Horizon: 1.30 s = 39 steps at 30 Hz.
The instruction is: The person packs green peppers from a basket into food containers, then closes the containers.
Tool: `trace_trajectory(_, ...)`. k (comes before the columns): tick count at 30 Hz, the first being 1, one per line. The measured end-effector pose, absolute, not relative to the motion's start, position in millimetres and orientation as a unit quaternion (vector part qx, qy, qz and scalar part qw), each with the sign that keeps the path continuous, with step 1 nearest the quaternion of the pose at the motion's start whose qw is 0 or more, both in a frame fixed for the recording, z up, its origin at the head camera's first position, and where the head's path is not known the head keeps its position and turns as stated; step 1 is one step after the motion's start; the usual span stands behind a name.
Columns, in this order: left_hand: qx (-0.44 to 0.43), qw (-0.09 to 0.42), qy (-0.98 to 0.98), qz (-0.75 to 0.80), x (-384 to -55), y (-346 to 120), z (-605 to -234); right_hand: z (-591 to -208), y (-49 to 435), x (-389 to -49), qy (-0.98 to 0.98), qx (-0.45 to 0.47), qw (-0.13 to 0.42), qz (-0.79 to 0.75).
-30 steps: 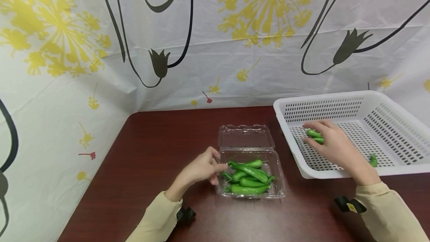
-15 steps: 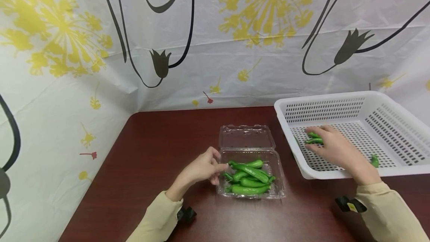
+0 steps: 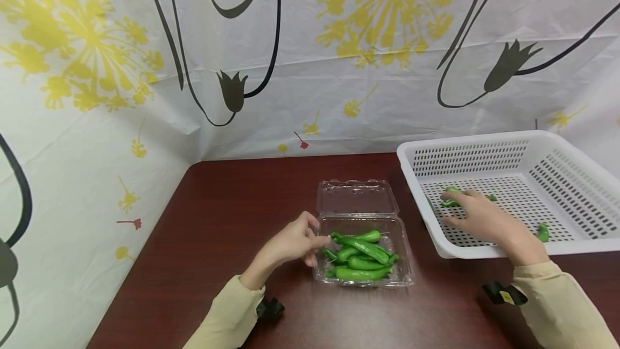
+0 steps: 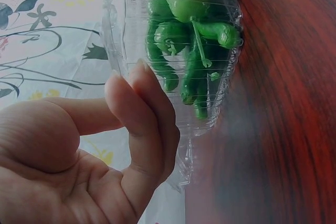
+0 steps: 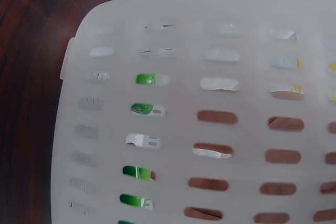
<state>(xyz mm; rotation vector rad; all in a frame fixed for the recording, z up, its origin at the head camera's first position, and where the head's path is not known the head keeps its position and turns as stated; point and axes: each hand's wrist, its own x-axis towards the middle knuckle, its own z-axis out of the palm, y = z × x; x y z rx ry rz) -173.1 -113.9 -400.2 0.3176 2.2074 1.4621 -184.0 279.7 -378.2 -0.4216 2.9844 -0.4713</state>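
My left hand (image 3: 293, 238) is at the left side of a clear plastic clamshell container (image 3: 406, 263), thumb and curled fingers pinching its rim. In the left wrist view the fingertips (image 4: 118, 82) are right at that wall. Several green chili peppers (image 3: 363, 249) lie piled inside, beneath the raised lid (image 3: 357, 198). My right hand (image 3: 484, 222) reaches into a white plastic basket (image 3: 416, 198), its thumb and fingers spread apart. Below the fingers, green peppers (image 3: 450, 203) show on the basket floor, partly hidden by the hand. The basket's slotted wall (image 5: 173, 129) covers most of the right wrist view.
Another green pepper (image 3: 543, 232) lies near the basket's front wall, right of the forearm. The dark red-brown table (image 3: 242, 203) carries both containers, with a patterned white cloth (image 3: 290, 69) hanging behind. A black camera mount (image 3: 505, 294) sits on the right wrist.
My right hand has shifted slightly toward me, and the peppers under it have been rearranged; a pepper tip now shows beyond its knuckles. The left hand and clamshell stay put.
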Motion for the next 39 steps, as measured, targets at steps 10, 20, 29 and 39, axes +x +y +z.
trace_trajectory(10, 0.119, 0.236, 0.802, 0.536, -173, -114, -401, -382, 280, -187, 0.970, -0.189, 0.039, -0.148)
trace_trajectory(20, 0.113, 0.241, 0.803, 0.532, -172, -114, -400, -383, 281, -190, 0.966, -0.195, 0.072, -0.153)
trace_trajectory(29, 0.120, 0.233, 0.804, 0.535, -172, -114, -401, -382, 288, -190, 0.970, -0.187, 0.045, -0.149)
trace_trajectory(39, 0.122, 0.231, 0.805, 0.533, -174, -115, -401, -379, 298, -195, 0.972, -0.181, 0.054, -0.140)
